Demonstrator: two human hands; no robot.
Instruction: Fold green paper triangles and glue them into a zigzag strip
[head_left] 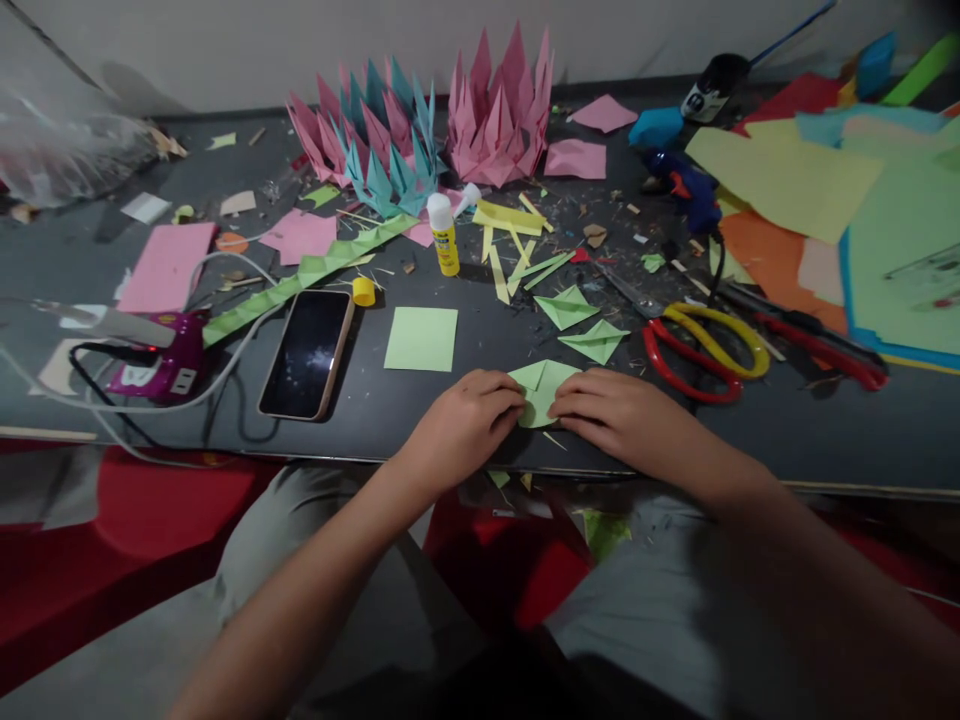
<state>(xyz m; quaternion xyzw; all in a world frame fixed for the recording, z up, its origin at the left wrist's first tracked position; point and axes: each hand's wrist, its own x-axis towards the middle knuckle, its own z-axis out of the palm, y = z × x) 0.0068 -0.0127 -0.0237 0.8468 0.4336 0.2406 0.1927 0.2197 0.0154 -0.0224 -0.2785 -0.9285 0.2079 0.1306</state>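
A partly folded piece of green paper (546,392) lies near the table's front edge, between my two hands. The fingers of my left hand (480,408) are closed on its left edge, and those of my right hand (604,405) grip its right edge. Just beyond it are two folded green paper pieces, one (566,307) a little behind the other (598,342). A flat green paper square (421,339) rests to the left of my left hand. Red-and-yellow-handled scissors (694,365) lie to the right of the folded pieces.
A phone (307,355) and a purple adapter with cables (166,355) lie left. A glue stick (444,240) stands uncapped-looking mid-table. Behind it are pink (501,125) and blue-pink folded paper crowns (386,140). Right are a red cutter (817,340) and coloured sheets (787,180).
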